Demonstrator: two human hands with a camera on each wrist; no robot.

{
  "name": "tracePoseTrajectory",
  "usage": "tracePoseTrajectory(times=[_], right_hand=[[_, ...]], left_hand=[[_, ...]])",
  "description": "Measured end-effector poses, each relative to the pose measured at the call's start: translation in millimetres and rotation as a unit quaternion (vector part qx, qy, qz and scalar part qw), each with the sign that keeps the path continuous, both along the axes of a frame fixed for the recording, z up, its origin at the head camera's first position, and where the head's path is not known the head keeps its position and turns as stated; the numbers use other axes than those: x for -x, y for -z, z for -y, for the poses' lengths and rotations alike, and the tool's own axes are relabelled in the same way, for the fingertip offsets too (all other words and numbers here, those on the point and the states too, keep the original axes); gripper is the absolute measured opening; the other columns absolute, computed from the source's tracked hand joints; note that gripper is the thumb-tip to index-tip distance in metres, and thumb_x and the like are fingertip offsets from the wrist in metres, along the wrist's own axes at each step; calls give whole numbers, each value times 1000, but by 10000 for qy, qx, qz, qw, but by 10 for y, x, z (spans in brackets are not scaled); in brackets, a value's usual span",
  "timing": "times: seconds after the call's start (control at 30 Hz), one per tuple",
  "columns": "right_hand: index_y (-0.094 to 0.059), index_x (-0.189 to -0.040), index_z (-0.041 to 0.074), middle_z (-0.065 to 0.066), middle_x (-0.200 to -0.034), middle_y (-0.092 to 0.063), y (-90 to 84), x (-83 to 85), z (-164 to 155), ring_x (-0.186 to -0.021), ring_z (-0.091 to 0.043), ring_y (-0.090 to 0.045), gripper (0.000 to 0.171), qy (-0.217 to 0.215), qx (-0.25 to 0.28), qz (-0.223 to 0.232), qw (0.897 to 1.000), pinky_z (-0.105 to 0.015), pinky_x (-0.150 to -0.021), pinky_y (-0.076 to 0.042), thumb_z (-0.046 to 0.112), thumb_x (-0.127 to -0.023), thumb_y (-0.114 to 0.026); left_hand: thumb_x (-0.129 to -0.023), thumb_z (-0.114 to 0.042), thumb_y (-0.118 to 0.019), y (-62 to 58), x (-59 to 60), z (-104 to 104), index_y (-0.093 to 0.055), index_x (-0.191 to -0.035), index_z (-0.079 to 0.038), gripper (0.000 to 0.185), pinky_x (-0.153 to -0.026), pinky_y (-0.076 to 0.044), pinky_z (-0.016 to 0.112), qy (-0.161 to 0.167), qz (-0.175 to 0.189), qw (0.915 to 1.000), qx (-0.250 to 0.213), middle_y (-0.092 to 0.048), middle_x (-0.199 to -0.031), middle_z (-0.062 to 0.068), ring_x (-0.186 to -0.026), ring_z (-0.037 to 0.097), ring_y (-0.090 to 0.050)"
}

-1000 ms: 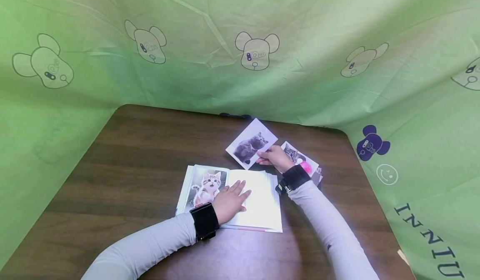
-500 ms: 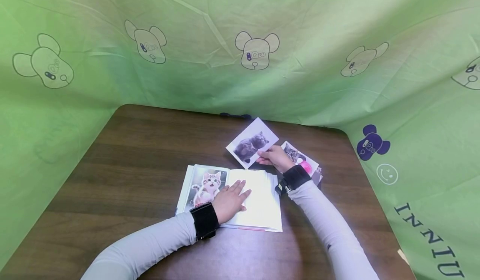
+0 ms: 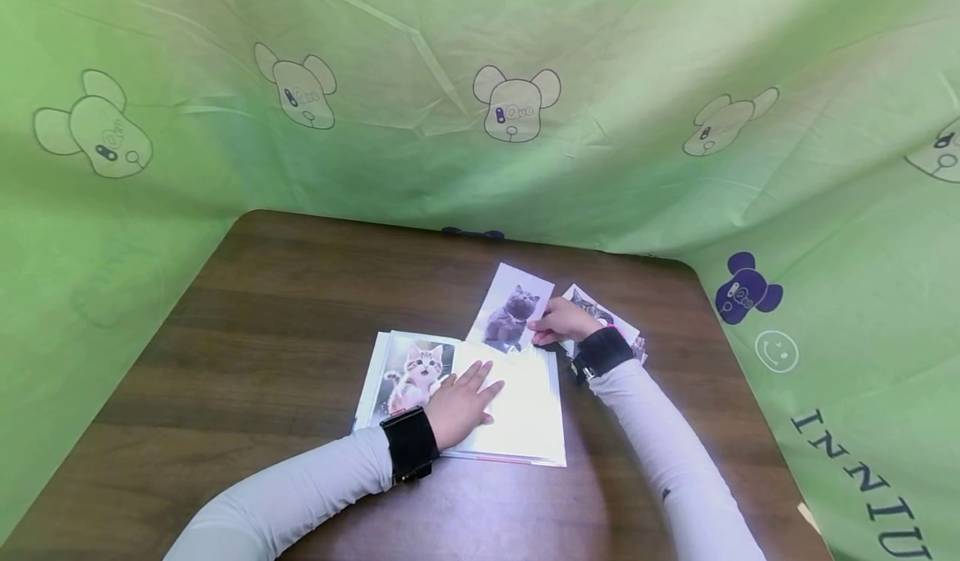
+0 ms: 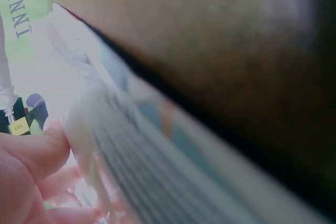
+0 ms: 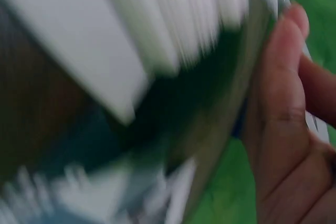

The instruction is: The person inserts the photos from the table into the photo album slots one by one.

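1. A green cloth backdrop (image 3: 480, 152) printed with bear-head outlines wraps the scene from 9 o'clock round through 12 to 3 o'clock.
2. The dark wooden desk (image 3: 270, 319) fills the lower middle of the head view.
3. An open photo album (image 3: 525, 411) lies flat on the desk near its centre. Its left page shows a kitten photo (image 3: 412, 369); its right page is a pale empty sleeve.
4. The left hand (image 3: 461, 403) lies at 6 o'clock on the album, its grip released, fingers straight and flat across the fold and the right page.
5. The grey cat photo (image 3: 512, 311) stands at 12 o'clock from the album, its lower edge meeting the top of the right page.
6. The right hand (image 3: 558, 323), at 3 o'clock from that photo, has its grip pinching the photo's right edge.
7. A small stack of loose photos (image 3: 622, 328) lies on the desk at 3 o'clock from the right hand, partly under it.
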State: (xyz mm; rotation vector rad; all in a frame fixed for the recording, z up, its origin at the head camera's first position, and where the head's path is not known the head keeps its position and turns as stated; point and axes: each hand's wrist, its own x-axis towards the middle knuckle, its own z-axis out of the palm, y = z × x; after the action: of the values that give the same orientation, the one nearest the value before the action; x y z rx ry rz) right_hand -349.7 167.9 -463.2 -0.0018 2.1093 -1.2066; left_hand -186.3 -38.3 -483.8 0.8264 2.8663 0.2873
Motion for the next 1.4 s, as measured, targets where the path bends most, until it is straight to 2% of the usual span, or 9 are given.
tracePoseTrajectory(times=[0.23, 0.3, 0.4, 0.5, 0.63, 0.8, 0.9, 1.2, 1.4], right_hand=[[-56, -82, 1, 1, -57, -57, -77, 43, 60, -46, -6, -52, 9, -1564, -1066, -202, 9817, -20, -49, -48, 4, -83, -65], [-55, -87, 0, 2, -56, -53, -68, 55, 86, -44, -6, -46, 13, -1705, -1093, -165, 9791, -20, -45, -42, 5, -82, -66], [-50, -111, 0, 2, -58, -47, -36, 84, 107, -43, -7, -38, 35, -1216, -747, -418, 9889, -21, -42, -34, 11, -82, -66], [-44, -129, 1, -3, -71, -53, 13, 119, 132, -50, -6, -40, 48, -520, -300, -1192, 9911, -21, -47, -36, 18, -87, -62], [-59, -118, 1, -9, -89, -64, 58, 149, 139, -62, -2, -47, 33, -354, -440, -2028, 9776, -19, -57, -41, 17, -89, -61], [-67, -105, 0, 1, -62, -55, 21, 132, 111, -43, -5, -35, 23, -1346, -868, -964, 9824, -21, -43, -32, 9, -84, -64], [-67, -107, 1, 5, -59, -51, -12, 108, 132, -40, -3, -31, 25, -1842, -883, -600, 9771, -19, -41, -29, 9, -83, -64], [-70, -105, 2, -1, -78, -70, -25, 41, 175, -37, 0, -28, 24, -2345, -784, -720, 9663, -16, -40, -26, 3, -82, -63], [-70, -107, 5, 8, -50, -47, -17, 53, 132, -36, -1, -27, 28, -2589, -882, -555, 9603, -18, -38, -25, 6, -85, -53]], left_hand=[[-87, -38, -59, 5, 1, 8, -45, -139, -17, 58, -99, -42, 53, 85, 242, 9993, -255, -33, -150, 15, -138, 30, -34], [-88, -38, -59, 7, -12, 18, -45, -139, -16, 57, -98, -43, 53, 203, 181, 9990, -343, -34, -150, 15, -137, 30, -35], [-89, -43, -57, 7, -69, 49, -43, -140, -18, 59, -97, -45, 49, 535, -20, 9979, -354, -36, -149, 13, -136, 26, -37], [-86, -49, -58, 11, -170, 95, -42, -141, -21, 64, -96, -46, 48, 933, -160, 9952, -230, -37, -149, 10, -136, 24, -38], [-84, -49, -62, 16, -287, 150, -41, -141, -26, 65, -95, -45, 52, 1148, -208, 9932, -27, -35, -150, 7, -138, 22, -35], [-85, -43, -64, 32, -315, 170, -42, -141, -27, 62, -93, -46, 53, 1091, -401, 9932, -3, -34, -151, 7, -138, 24, -35], [-84, -42, -65, 39, -307, 176, -42, -140, -27, 63, -91, -47, 54, 1097, -473, 9928, 3, -35, -151, 7, -138, 24, -36], [-83, -39, -65, 46, -301, 164, -46, -138, -25, 61, -88, -47, 55, 1092, -525, 9926, 102, -39, -148, 8, -137, 25, -36], [-82, -35, -64, 60, -294, 138, -44, -139, -26, 61, -90, -46, 57, 998, -372, 9942, 178, -36, -150, 7, -139, 25, -33]])
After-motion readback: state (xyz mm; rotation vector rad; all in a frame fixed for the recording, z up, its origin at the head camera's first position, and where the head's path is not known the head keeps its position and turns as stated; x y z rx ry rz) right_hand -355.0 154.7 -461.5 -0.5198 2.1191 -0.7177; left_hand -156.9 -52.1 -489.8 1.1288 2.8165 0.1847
